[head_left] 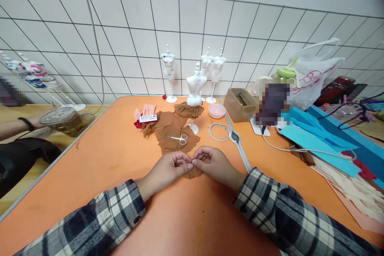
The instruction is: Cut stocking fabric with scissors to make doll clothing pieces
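Note:
Low over the orange table, my left hand [174, 167] and my right hand [213, 165] meet thumb to thumb. Both are closed in a pinch on a small piece of brown fabric [193, 173], which hangs below the fingertips; most of it is hidden by my hands. Just beyond lies a larger crumpled brown cloth [168, 128] with small scissors [179, 139] on top. Behind that stands a miniature white dress form [196, 86] wearing a ruffled brown skirt piece [189, 110].
More small dress forms [168, 72] stand near the tiled wall. A pink bowl [217, 111], an embroidery hoop [219, 132] and a cardboard box [240, 105] sit right of centre. Blue fabric [321, 140] lies at right. At far left, another person's arm [18, 129] is beside a lidded jar [61, 121].

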The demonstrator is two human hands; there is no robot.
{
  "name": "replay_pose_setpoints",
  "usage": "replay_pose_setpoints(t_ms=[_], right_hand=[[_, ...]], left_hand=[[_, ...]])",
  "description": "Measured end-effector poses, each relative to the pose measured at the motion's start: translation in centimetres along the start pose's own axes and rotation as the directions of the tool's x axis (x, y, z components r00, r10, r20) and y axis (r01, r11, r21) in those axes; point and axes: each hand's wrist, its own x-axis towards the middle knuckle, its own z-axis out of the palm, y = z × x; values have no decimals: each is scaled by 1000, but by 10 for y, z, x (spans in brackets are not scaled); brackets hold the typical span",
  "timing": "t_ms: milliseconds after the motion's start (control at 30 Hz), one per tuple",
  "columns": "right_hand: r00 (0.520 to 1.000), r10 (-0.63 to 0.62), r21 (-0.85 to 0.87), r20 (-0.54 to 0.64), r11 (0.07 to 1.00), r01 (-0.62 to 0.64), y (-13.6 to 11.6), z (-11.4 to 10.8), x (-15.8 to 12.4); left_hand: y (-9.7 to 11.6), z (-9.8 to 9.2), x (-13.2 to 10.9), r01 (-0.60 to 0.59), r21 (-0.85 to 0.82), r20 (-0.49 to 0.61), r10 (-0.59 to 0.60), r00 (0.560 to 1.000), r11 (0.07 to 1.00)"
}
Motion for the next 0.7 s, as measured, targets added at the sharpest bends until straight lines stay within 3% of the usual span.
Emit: replay_pose_setpoints(t_ms=[167,533,700], right_hand=[[996,23,140,83,989,-35,2,-4,2],[994,94,40,62,995,-96,6,-2,2],[1000,10,-29,-2,1000,-10,-1,-1,1]], left_hand=[[-2,0,1,-9,46,-25,10,1000,999],[-3,0,0,-21,127,-11,23,1000,992],[2,1,-1,-46,73,57,42,998,996]])
